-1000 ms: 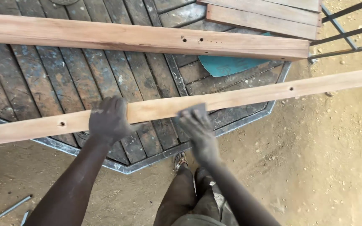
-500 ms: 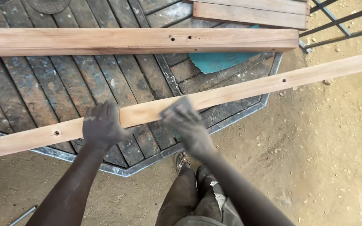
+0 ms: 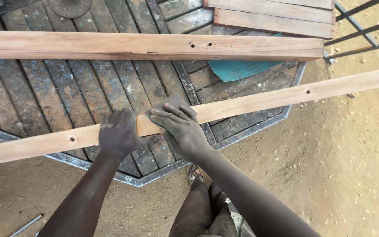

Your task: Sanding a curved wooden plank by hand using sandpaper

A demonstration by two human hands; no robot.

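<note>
A long, thin wooden slat (image 3: 259, 101) with small drilled holes lies slantwise across a dark slatted metal table (image 3: 44, 96). My left hand (image 3: 117, 131) is closed around the slat near the table's front edge. Just to its right, my right hand (image 3: 180, 127) lies on the slat with its fingers flat. It presses a dark sheet of sandpaper (image 3: 172, 102) wrapped over the wood. The two hands are almost touching.
A thicker wooden beam (image 3: 145, 46) lies across the table behind the slat. More boards (image 3: 273, 15) are stacked at the top right, above a blue sheet (image 3: 237, 69). Metal bars (image 3: 365, 28) stand at the right. Sandy ground surrounds the table, with my foot (image 3: 194, 172) below.
My right hand has slid the sandpaper left along the slat toward my left hand. The slat's right end has tilted up a little in view.
</note>
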